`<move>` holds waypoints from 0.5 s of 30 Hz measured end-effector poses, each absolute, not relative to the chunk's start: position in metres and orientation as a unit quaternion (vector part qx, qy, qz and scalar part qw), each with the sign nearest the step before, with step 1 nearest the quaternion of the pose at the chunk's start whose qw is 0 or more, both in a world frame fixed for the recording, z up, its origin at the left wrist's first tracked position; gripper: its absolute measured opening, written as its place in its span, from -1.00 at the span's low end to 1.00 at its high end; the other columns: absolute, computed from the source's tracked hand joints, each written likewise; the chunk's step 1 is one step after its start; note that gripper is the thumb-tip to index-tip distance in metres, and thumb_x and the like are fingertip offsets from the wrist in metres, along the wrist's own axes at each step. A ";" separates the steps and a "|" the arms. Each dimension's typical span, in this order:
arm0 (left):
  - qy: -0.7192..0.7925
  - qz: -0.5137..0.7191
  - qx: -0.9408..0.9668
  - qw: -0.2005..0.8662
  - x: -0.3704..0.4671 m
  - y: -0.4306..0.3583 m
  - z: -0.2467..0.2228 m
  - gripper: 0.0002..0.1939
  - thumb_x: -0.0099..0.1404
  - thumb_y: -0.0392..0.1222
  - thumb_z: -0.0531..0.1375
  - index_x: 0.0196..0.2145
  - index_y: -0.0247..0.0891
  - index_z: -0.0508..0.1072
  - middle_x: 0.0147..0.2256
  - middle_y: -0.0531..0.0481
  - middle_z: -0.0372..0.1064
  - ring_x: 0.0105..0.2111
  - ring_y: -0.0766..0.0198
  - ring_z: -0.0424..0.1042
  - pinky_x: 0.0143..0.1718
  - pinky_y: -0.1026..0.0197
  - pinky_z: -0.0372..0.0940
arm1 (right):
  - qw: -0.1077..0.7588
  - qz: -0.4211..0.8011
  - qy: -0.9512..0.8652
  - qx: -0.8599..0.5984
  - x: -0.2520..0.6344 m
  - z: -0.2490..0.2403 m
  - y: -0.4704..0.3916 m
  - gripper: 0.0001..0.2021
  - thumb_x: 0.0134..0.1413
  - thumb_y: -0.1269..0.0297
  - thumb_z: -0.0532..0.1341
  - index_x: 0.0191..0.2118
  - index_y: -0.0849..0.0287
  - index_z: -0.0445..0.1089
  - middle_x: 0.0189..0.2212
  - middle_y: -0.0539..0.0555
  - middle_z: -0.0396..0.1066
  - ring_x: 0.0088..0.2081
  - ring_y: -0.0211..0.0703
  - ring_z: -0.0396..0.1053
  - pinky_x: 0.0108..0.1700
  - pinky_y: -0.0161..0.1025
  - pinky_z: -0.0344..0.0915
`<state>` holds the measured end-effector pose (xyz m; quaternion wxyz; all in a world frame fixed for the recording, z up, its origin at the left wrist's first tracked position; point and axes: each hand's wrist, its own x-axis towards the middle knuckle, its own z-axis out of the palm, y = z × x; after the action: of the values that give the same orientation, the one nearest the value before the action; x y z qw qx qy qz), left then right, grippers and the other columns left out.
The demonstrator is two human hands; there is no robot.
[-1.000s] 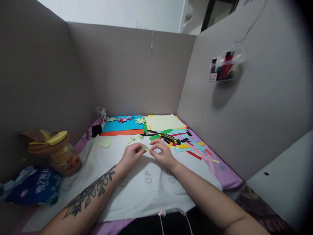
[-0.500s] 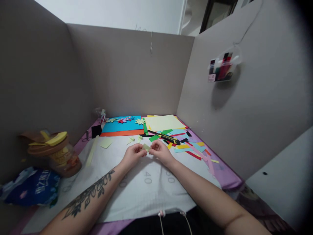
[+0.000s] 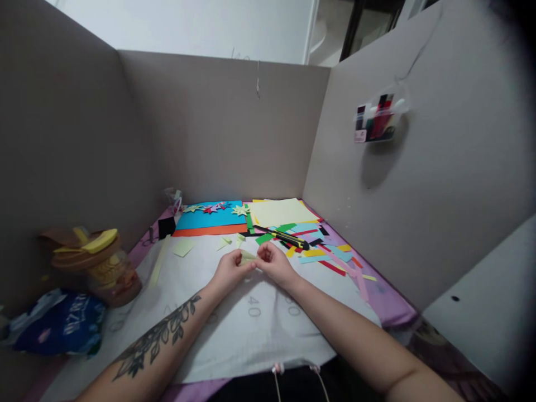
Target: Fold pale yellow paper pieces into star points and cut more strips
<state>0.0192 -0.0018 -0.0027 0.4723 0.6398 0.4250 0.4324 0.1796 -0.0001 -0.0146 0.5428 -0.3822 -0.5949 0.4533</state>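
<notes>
Between my two hands is a small piece of pale green paper (image 3: 248, 256), partly hidden by the fingers. My left hand (image 3: 229, 270) pinches its left side, and my right hand (image 3: 274, 263) pinches its right side; the fingertips nearly meet. Just beyond lie two small folded pale green pieces, one folded piece (image 3: 224, 242) to the left and another folded piece (image 3: 240, 240) nearer the hands. A flat pale green square (image 3: 183, 247) rests further left. The white sheet (image 3: 234, 329) with printed numbers spreads beneath my forearms.
A yellow and black utility knife (image 3: 288, 239) lies among coloured paper strips (image 3: 322, 252) at right. Paper stars (image 3: 240, 210) sit on blue card (image 3: 188, 220) at the back, beside cream sheets (image 3: 280, 211). A lidded cup (image 3: 111, 273) and blue packet (image 3: 62, 324) stand left. Grey panels (image 3: 218, 123) enclose the table.
The pale green paper has turned between my fingers and now looks narrower and flatter. Both hands stay close together over the sheet. The whole view has shifted slightly.
</notes>
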 end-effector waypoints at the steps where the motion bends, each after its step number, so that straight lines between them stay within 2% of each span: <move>1: 0.432 0.434 0.641 0.462 0.019 -0.001 -0.003 -0.71 -0.04 -0.06 0.31 -0.49 -0.34 0.38 -0.58 0.08 0.32 -0.57 0.37 0.26 -0.56 0.35 0.09 | 0.544 0.455 -0.593 -0.382 0.180 -0.015 0.000 -0.72 -0.26 0.35 0.31 -0.39 0.15 0.20 -0.54 -0.12 0.22 -0.52 -0.34 0.18 -0.45 -0.35 0.08; 7: 0.444 0.436 0.629 0.466 0.020 -0.007 0.008 -0.75 -0.03 -0.10 0.29 -0.49 -0.32 0.37 -0.57 0.11 0.31 -0.57 0.38 0.23 -0.55 0.35 0.10 | 0.551 0.539 -0.518 -0.371 0.182 -0.010 -0.003 -0.60 -0.32 0.34 0.34 -0.34 0.11 0.11 -0.60 -0.17 0.31 -0.59 -0.36 0.19 -0.46 -0.36 0.09; 10: 0.455 0.450 0.637 0.429 0.020 -0.011 0.016 -0.75 -0.03 -0.10 0.28 -0.55 -0.31 0.33 -0.61 0.14 0.25 -0.59 0.40 0.20 -0.57 0.35 0.06 | 0.554 0.556 -0.493 -0.375 0.189 -0.007 -0.001 -0.54 -0.36 0.35 0.35 -0.31 0.10 0.10 -0.60 -0.15 0.35 -0.58 -0.34 0.23 -0.44 -0.35 0.11; 13: 0.462 0.467 0.626 0.420 0.016 -0.010 0.018 -0.76 -0.02 -0.10 0.28 -0.53 -0.30 0.34 -0.58 0.12 0.30 -0.56 0.38 0.25 -0.53 0.34 0.11 | 0.586 0.528 -0.480 -0.385 0.202 -0.005 0.004 -0.57 -0.34 0.31 0.36 -0.32 0.10 0.11 -0.57 -0.13 0.36 -0.56 -0.32 0.25 -0.42 -0.33 0.14; 15: 0.473 0.469 0.605 0.436 0.012 -0.007 0.015 -0.77 -0.02 -0.11 0.28 -0.50 -0.30 0.35 -0.54 0.09 0.37 -0.53 0.35 0.30 -0.51 0.33 0.14 | 0.603 0.475 -0.508 -0.392 0.210 -0.004 0.006 -0.65 -0.28 0.28 0.33 -0.36 0.10 0.15 -0.57 -0.11 0.33 -0.53 -0.29 0.25 -0.40 -0.30 0.16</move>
<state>0.0125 -0.0070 0.0155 0.4363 0.6050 0.4735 0.4685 0.2096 0.0061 -0.0042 0.6027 -0.3916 -0.5078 0.4750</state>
